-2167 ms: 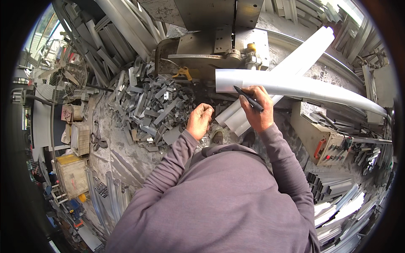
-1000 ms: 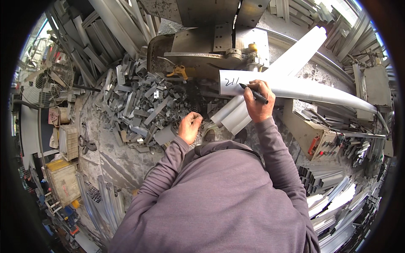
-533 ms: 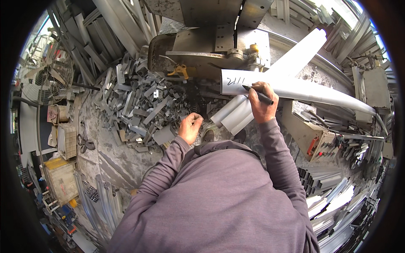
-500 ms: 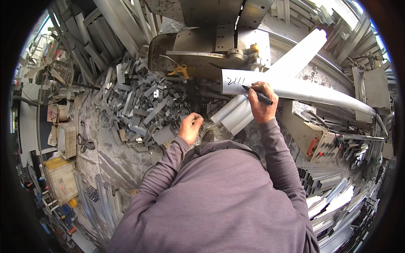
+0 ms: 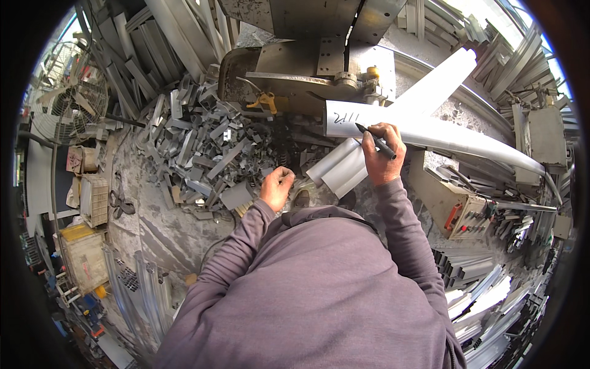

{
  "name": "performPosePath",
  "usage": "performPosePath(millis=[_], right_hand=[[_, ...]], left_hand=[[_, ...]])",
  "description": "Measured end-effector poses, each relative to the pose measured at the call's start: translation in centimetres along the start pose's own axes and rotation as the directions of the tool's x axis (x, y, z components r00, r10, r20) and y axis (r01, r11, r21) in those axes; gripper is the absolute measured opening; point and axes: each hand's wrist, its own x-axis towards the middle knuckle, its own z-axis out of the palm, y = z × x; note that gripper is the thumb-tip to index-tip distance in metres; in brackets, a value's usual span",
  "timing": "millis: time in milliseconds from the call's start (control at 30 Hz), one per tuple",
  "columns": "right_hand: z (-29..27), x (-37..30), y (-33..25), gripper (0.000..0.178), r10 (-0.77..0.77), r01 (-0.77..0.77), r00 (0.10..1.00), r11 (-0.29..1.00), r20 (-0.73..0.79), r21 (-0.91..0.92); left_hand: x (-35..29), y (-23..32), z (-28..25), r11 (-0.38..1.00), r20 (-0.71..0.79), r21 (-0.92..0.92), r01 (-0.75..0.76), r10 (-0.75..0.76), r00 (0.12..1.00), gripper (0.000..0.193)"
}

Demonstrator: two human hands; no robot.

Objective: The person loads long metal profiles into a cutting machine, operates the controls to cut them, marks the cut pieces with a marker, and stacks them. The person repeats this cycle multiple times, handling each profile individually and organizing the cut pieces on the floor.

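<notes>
My right hand is closed around a black marker, its tip touching or just above the near end of a long silvery metal profile. Dark handwritten strokes run along that pale surface, left of the tip. Off to the left, lower than the profile, my left hand hangs in the air with thumb and fingers curled together. Whatever it may hold is hidden. Between the two hands, shorter silvery profiles lie below the marked one.
A cutting machine stands ahead, with a yellow air gun on its near edge. Metal offcuts heap up at left, near a fan. At right sits a control box with buttons.
The marker and my right hand have shifted slightly right along the profile, and the marker tilts more steeply. My left hand stays nearly where it was.
</notes>
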Motion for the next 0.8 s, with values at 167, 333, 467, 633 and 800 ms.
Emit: performPosePath(millis=[167,333,467,633,800], right_hand=[[-2.1,0.3,2.7,0.013,0.091,-0.091,0.994,0.996,-0.067,-0.002],[-3.7,0.2,4.8,0.015,0.154,-0.157,0.982,0.987,-0.109,-0.020],[-4.5,0.1,5.2,0.015,0.193,-0.192,0.977,0.981,-0.090,0.022],[-4.2,0.9,4.9,0.016,0.080,-0.080,0.996,0.997,-0.043,0.008],[-3.6,2.2,4.9,0.018,-0.015,0.015,1.000,0.992,-0.001,-0.125]], left_hand=[[-0.8,1.2,0.3,1.000,0.028,-0.025,0.005,-0.004,1.000,0.018],[-1.6,4.4,0.6,0.742,0.328,-0.593,0.312,-0.131,0.936,0.015],[-1.2,6.7,1.9,0.328,0.465,-0.835,0.441,-0.007,0.885,0.017],[-0.4,8.3,4.1,0.226,0.495,-0.850,0.475,0.034,0.868,0.015],[-0.3,8.8,5.2,0.403,0.429,-0.816,0.414,-0.056,0.901,0.014]])
